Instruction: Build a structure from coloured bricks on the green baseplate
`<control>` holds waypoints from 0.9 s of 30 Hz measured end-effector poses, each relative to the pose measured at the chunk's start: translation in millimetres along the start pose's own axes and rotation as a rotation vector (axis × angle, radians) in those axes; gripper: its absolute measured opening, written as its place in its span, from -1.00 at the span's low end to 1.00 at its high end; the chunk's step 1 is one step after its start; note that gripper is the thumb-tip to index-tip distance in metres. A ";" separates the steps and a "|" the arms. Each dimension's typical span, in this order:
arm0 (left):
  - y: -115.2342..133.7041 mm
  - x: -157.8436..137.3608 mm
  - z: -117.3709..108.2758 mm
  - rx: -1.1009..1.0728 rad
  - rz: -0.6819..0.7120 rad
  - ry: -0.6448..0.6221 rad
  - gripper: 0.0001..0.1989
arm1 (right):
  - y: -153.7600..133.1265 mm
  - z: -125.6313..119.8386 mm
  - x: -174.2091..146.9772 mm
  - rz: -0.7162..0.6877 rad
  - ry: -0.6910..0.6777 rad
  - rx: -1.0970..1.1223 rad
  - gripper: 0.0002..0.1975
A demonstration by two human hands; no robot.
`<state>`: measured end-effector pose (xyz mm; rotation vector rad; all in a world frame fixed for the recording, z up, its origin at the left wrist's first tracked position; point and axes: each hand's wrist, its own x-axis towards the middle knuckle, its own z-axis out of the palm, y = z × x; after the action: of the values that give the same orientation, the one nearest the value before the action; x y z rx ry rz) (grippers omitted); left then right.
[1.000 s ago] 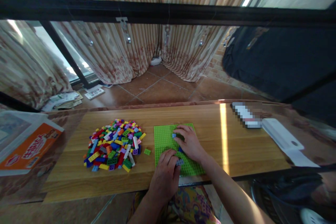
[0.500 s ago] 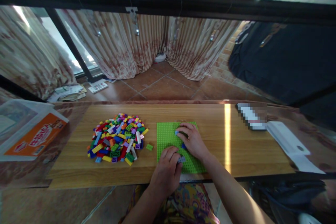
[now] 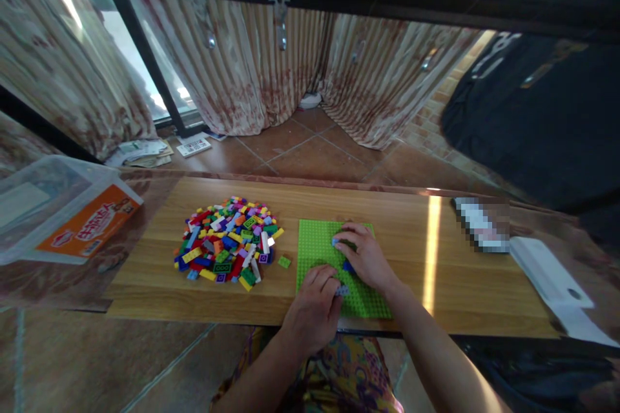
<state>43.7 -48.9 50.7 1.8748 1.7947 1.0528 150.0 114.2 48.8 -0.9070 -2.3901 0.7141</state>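
Note:
A green studded baseplate (image 3: 314, 235) lies on the wooden table in front of me. My right hand (image 3: 365, 257) is over its right side, with thumb and fingertips closed on a small light blue toy brick (image 3: 334, 242) at the plate's surface. Under my right palm, a dark blue brick (image 3: 347, 266) shows in part. My left hand (image 3: 314, 303) rests on the near left part of the plate, fingers curled. A grey brick (image 3: 343, 290) sticks out between its thumb and index finger; the rest of that brick is hidden.
Left of the plate lies a heap of mixed toy bricks (image 3: 227, 242), with a loose lime green brick (image 3: 284, 262) between them. A clear plastic box (image 3: 62, 206) with an orange label stands at far left. A partly blurred phone-like object (image 3: 477, 222) and a white strip (image 3: 552, 271) lie at right.
The camera view has tilted and shifted, so the table's contents appear moved in the picture. Both hands keep nearly the same places on the baseplate, with the same bricks at their fingers.

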 end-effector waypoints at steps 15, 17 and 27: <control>0.1 0.2 -0.6 -0.011 0.015 0.016 -0.87 | 3.3 2.4 3.3 -0.004 -0.013 -0.033 -0.84; 0.4 0.4 -0.8 -0.016 0.016 0.018 -0.87 | 3.8 3.2 3.8 0.006 -0.001 -0.044 -0.84; -2.5 1.8 0.7 -0.036 0.034 0.074 -0.84 | 4.1 3.0 1.2 -0.028 0.012 -0.012 -0.83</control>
<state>42.2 -46.6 49.0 1.8748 1.7775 1.1734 149.3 116.8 44.4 -0.8789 -2.3945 0.6832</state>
